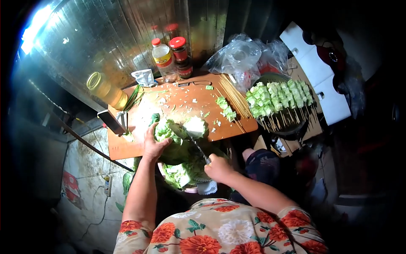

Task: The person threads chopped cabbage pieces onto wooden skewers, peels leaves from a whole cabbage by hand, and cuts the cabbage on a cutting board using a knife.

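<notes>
At the front edge of the orange cutting board, my left hand grips a green leafy cabbage, fingers and thumb around its left side. My right hand is closed on the handle of a knife, whose blade points up and left into the leaves. A pale cut cabbage piece lies right of the blade. Below the board's edge, cut green leaves fill a container that my arms and the board partly hide.
Bamboo skewers and one loaded skewer lie on the board's right. Beyond them, several cabbage skewers rest on a dark pan. Jars, a bottle and a plastic bag stand behind; a phone leans at left.
</notes>
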`<control>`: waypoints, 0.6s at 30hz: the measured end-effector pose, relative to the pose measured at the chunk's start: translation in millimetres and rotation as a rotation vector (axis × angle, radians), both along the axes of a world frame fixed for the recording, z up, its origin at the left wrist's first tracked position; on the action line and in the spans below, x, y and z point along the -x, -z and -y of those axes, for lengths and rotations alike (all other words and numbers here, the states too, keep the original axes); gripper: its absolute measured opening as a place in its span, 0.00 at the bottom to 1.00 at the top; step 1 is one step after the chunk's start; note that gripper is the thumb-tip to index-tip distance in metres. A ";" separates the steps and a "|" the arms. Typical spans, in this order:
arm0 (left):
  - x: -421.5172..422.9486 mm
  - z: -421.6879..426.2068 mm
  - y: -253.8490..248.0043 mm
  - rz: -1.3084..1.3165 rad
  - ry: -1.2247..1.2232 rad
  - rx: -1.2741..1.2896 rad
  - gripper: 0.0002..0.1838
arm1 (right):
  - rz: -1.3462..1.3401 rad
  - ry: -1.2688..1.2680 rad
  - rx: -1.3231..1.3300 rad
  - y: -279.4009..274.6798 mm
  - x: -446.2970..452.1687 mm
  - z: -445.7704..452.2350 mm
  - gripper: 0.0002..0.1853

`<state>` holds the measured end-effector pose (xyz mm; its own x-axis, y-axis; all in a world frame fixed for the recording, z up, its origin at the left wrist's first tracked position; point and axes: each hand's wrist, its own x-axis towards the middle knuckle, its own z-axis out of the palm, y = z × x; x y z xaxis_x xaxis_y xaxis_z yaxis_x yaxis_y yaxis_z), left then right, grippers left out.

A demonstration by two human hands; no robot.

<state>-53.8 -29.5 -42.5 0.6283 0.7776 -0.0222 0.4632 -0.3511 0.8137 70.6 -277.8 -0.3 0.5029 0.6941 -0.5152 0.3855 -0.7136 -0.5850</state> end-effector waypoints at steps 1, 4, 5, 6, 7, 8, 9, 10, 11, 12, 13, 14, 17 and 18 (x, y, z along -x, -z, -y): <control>3.1 -0.2 -2.4 0.001 -0.007 0.002 0.46 | 0.034 -0.002 -0.072 -2.4 -7.9 0.5 0.18; 13.1 -5.5 -5.7 0.030 0.012 0.088 0.46 | 0.297 0.030 -0.204 -4.6 -36.0 -15.8 0.16; 18.6 -10.8 0.5 0.083 0.042 0.193 0.45 | 0.303 0.031 -0.133 -11.0 -48.6 -26.3 0.15; 23.1 -14.3 4.0 0.136 0.071 0.297 0.45 | 0.308 0.030 -0.062 -16.7 -60.7 -37.3 0.15; 23.9 -10.6 -10.8 0.132 0.063 0.296 0.45 | 0.335 0.026 -0.036 -16.7 -69.7 -46.1 0.15; 26.3 -5.9 -26.9 0.187 0.025 0.537 0.47 | 0.361 0.022 -0.008 -12.7 -76.7 -52.9 0.15; 27.8 -3.0 -38.4 0.245 -0.018 0.777 0.48 | 0.393 -0.010 0.019 -2.5 -83.1 -58.4 0.16; 30.5 -4.1 -38.5 0.241 -0.030 0.778 0.48 | 0.437 0.003 0.033 12.9 -88.3 -63.1 0.17; 33.3 -5.7 -37.9 0.253 -0.016 0.767 0.49 | 0.438 0.010 0.032 26.0 -92.6 -63.8 0.17; 35.6 -7.3 -37.3 0.265 -0.002 0.756 0.50 | 0.439 0.018 0.033 31.4 -93.7 -65.4 0.16; 36.8 -8.5 -36.7 0.260 -0.011 0.757 0.50 | 0.469 0.052 0.052 37.2 -91.9 -67.1 0.13; 38.0 -9.0 -36.0 0.274 0.012 0.760 0.51 | 0.460 0.046 0.054 42.6 -89.6 -70.3 0.13; 39.1 -11.5 -40.0 0.266 0.048 0.761 0.51 | 0.590 -0.094 0.004 31.2 -81.5 -85.0 0.20; 39.0 -11.4 -40.1 0.245 0.070 0.759 0.50 | 0.573 -0.153 -0.083 24.3 -77.7 -88.9 0.23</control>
